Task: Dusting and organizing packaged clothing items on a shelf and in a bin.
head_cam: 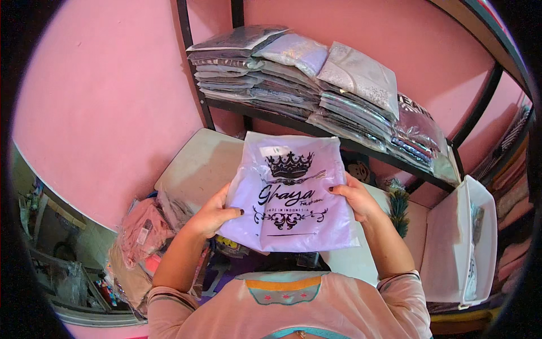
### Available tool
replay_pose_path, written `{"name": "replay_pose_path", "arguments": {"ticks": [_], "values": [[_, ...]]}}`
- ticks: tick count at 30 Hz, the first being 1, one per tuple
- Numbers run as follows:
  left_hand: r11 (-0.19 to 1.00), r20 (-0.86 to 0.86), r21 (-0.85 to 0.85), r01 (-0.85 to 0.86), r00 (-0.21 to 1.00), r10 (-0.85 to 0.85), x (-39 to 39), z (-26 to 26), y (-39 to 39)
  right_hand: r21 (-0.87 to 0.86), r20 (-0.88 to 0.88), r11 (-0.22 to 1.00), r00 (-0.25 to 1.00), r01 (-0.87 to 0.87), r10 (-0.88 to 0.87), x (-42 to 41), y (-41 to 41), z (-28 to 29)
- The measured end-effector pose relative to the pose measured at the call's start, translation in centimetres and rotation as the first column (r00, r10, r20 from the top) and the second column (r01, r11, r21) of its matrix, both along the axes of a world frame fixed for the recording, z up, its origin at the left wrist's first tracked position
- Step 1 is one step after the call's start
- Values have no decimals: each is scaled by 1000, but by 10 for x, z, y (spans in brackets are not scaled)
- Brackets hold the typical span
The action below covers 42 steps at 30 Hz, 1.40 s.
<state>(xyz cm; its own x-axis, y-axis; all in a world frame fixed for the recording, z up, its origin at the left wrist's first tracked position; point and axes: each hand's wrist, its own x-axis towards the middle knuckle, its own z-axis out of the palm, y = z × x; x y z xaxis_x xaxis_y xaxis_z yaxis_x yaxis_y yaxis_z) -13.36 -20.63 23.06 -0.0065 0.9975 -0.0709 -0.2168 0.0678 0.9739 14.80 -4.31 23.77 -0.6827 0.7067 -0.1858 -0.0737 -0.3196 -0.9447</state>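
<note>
A packed lilac garment in a frosted plastic bag (pixel 296 229) is held up before my chest, its printed side facing me. The print shows a black crown, lettering and scrollwork, and a small white sticker sits near the top edge. My left hand (pixel 216 212) grips the bag's left edge, thumb on the front. On the opposite edge, my right hand (pixel 355 197) holds it the same way. The fingers behind the bag are mostly hidden. Beneath and beyond the bag lies a white tabletop (pixel 203 163), partly covered by it.
A black-framed shelf (pixel 271 113) holds several stacks of bagged garments (pixel 292 80) behind the table. Bagged clothes (pixel 146 237) pile up at the left. To the right stand a white plastic bin (pixel 449 241) and a dark green tinsel-like item (pixel 398 212). Pink walls (pixel 114 97) enclose the corner.
</note>
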Motion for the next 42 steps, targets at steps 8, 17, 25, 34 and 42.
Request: {"name": "replay_pose_path", "arguments": {"ticks": [8,17,25,34,42], "values": [[992,-48,122,-44,998,50,17,80,1,173,-124,984,992,38,-16,16,9,69],[942,-200,327,79,980,-13,-44,151,84,343,-158,922,979,178,-130,-32,68,136],[919,-429,310,245,898,-95,-196,231,215,475,-273,827,944,300,-186,-161,166,207],[528,-473,843,106,-322,820,-363,256,338,422,-274,813,911,401,-308,-349,317,216],[471,-524,668,577,-85,847,-381,155,336,377,-69,861,938,341,-341,-376,372,189]]}}
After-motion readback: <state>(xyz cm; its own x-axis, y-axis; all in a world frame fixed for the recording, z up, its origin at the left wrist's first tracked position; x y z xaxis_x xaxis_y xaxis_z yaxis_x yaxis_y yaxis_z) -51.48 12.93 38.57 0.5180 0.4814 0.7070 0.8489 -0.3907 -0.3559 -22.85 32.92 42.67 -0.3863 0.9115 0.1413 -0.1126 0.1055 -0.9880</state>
